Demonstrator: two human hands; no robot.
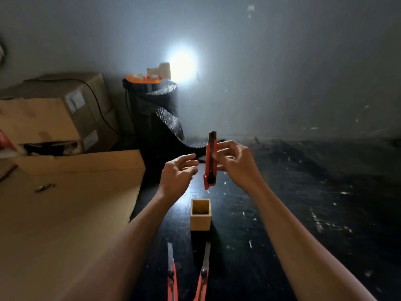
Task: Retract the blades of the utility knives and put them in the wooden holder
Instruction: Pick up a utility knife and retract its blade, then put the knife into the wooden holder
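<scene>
My right hand (pixel 234 160) pinches a red utility knife (pixel 210 161) and holds it upright above the dark table, its tip pointing up. Only a short dark stub shows at the top of the knife. My left hand (pixel 179 172) hovers just left of that knife with fingers spread and nothing in it. Below the knife a square wooden holder (pixel 200 221) stands with nothing showing inside. Two more red utility knives (pixel 172 276) (pixel 202 276) lie on the table near me, both with long blades extended toward the holder.
Flat cardboard sheets (pixel 65 213) cover the left side, with stacked cardboard boxes (pixel 56 114) behind them. A black roll of bubble wrap (pixel 156 114) with an orange tape dispenser (pixel 143 79) on top stands at the back. A bright lamp glares on the wall.
</scene>
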